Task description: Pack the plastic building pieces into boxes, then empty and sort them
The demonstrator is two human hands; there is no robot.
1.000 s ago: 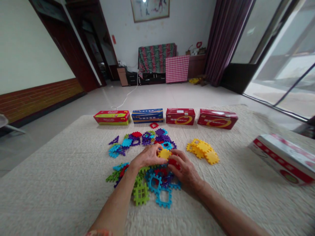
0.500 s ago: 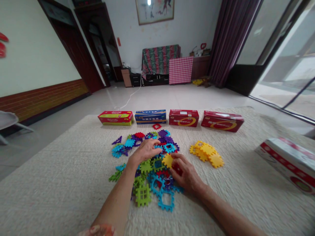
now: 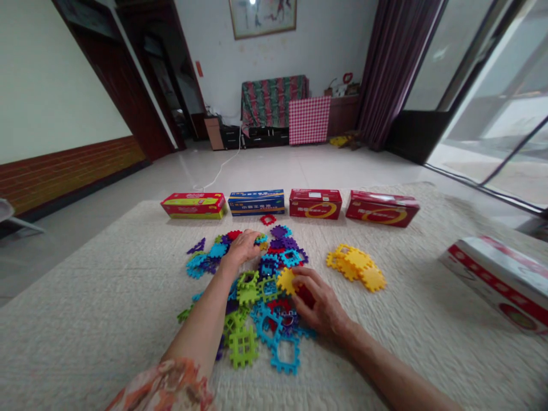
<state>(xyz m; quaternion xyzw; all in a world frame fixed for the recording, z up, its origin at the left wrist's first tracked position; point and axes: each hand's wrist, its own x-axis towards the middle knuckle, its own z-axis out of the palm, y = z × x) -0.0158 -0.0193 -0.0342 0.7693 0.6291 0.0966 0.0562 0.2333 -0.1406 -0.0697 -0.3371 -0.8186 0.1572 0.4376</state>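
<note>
Spread over the mat is a pile of interlocking plastic building pieces (image 3: 242,345) with notched edges, in green, blue, purple and red. My right hand (image 3: 321,302) grips a yellow square building piece (image 3: 285,281) between thumb and fingers at the right side of the pile. Red shows under its palm, only partly visible. My left hand (image 3: 244,246) reaches down into the far part of the pile with bent fingers. Its fingertips are hidden among the pieces, near a small bit of yellow (image 3: 264,246); whether they grip anything I cannot tell.
Several yellow pieces (image 3: 355,262) lie stacked to the right on the beige mat (image 3: 107,302). Along the back stand a red-green box (image 3: 194,205), a blue box (image 3: 257,202) and two red boxes (image 3: 315,204). A white-red box (image 3: 500,279) sits at far right.
My left hand has moved left and slightly away from me, uncovering blue and green pieces in the middle. My right hand keeps hold of the yellow piece. The view has shifted slightly.
</note>
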